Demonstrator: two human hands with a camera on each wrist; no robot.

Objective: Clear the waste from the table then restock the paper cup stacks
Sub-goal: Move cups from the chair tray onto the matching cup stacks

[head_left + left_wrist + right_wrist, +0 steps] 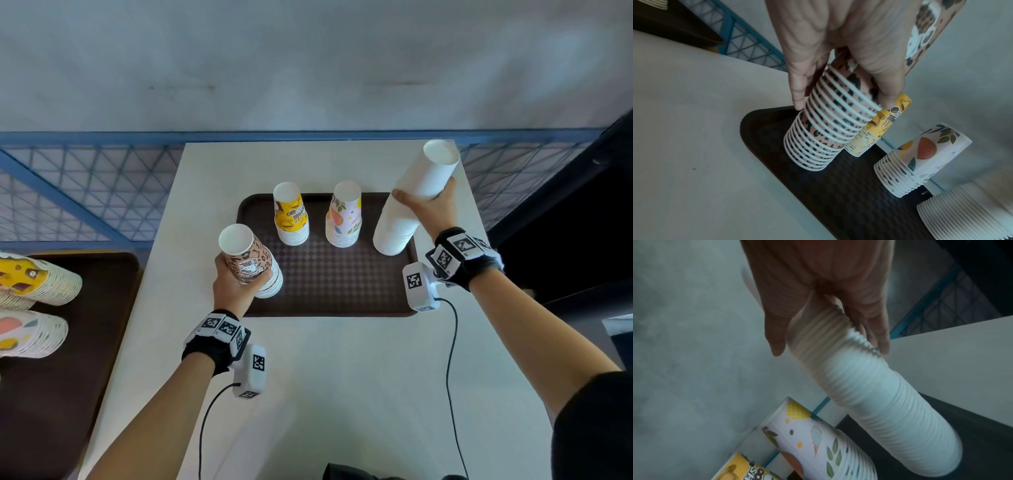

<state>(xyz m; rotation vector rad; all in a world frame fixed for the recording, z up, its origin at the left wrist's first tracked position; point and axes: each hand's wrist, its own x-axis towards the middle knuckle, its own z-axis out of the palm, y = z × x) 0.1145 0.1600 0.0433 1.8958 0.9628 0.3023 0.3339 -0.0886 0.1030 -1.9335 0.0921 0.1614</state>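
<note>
Background: grey wall and a blue wire fence (pixel 85 192) stand behind the white bench (pixel 308 377).
Tray: a dark brown tray (pixel 325 287) on the bench carries four stacks of upturned paper cups, probably so each pattern has its own place.
Left hand: the left hand (pixel 236 287) grasps the leopard-print stack (pixel 251 262) at the tray's near left corner; I judge it is seating added cups.
Right hand: the right hand (pixel 430 209) is closed around the tall white stack (pixel 411 202), which leans, its base at the tray's right side.
Between: the yellow stack (pixel 291 214) and the fruit-print stack (pixel 344 216) stand free.
Side table: spare stacks (pixel 30 301) lie on another tray, likely the supply.
Left wrist view: only this shows the leopard rims spread unevenly, not yet pressed down.
Right wrist view: blurred; it shows fingers (pixel 877 331) along the white rims.
</note>
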